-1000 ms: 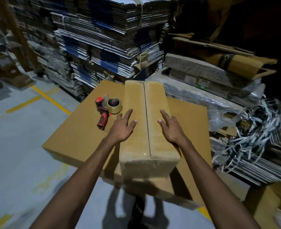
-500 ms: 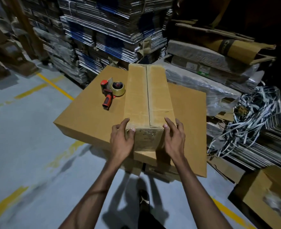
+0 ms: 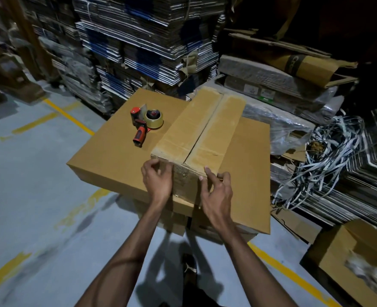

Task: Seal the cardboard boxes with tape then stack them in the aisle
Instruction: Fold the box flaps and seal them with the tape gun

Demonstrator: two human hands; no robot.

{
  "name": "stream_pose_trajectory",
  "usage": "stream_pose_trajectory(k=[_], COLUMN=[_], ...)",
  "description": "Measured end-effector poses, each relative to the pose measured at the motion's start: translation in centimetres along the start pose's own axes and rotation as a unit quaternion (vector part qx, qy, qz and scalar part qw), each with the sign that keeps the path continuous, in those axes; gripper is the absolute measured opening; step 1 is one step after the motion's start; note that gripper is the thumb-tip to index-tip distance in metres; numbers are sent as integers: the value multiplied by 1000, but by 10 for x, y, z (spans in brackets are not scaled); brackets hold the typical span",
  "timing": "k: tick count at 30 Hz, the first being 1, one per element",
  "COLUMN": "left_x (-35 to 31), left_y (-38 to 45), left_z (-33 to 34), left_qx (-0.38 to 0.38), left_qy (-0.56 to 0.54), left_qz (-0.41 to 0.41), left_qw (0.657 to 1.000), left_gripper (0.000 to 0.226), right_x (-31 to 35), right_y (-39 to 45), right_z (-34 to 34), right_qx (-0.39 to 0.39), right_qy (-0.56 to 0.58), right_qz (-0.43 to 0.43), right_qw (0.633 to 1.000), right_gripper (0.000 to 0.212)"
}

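Two hands hold the near end of the long box (image 3: pixel 205 131), which lies on a big flat box (image 3: pixel 107 156), right of the tape gun (image 3: pixel 144 122). Left hand (image 3: pixel 157 181) curls round its left corner; right hand (image 3: pixel 216 194) presses bent fingers on the right corner. It looks stiff and maybe heavy, so grab both near corners low.

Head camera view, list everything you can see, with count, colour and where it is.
long box: one, tan, seam taped, atop the flat carton.
flat carton: one, brown, centre, on other boxes.
tape dispenser: one, red and black, on the carton left of the long box.
flattened cardboard stacks: many, grey-blue, behind.
strapping tangle: one, whitish, right.
open box: one, brown, bottom right.
left hand: on the long box's near end.
right hand: gripping its near right corner.
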State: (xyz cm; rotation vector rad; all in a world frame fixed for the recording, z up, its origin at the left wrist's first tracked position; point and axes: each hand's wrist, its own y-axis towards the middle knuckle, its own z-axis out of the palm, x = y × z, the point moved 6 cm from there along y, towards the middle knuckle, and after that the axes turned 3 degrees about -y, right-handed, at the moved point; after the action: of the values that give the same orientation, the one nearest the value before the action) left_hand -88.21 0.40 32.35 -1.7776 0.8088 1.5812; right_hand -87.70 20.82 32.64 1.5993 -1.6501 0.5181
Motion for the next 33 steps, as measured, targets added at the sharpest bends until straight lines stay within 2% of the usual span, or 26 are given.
stream_pose_trajectory(k=[3,5,9,13,17,20,26,30,33], left_x=[7,13,12,1,-1,-13,-32,-37,-38], left_y=[-6,-4,17,39,61,80,144,170,192], left_z=[18,26,28,31,29,31,54,69,78], left_qx=[69,91,145,203,146,115,200,175,174], left_qy=[27,51,22,-23,-18,58,150,276,314], left_qz=[-15,-19,-48,-64,-60,1,-2,57,99], left_qw=[997,994,988,977,987,992,968,943,928], left_gripper=[100,112,102,91,63,42,49,45,54], right_x=[6,9,17,23,27,28,49,68,73], right_y=[-15,-22,-23,-7,10,37,116,159,187], right_z=[13,20,24,22,22,21,34,62,78], right_qx=[22,26,49,77,92,88,159,196,191], right_qy=[-13,-27,-77,-159,-198,-236,-213,-209,-211], right_qz=[-4,-9,-27,-92,-174,-192,-204,-249,-256], right_qw=[1000,999,995,980,960,948,942,925,924], right_gripper=[44,47,51,53,56,51,47,43,38])
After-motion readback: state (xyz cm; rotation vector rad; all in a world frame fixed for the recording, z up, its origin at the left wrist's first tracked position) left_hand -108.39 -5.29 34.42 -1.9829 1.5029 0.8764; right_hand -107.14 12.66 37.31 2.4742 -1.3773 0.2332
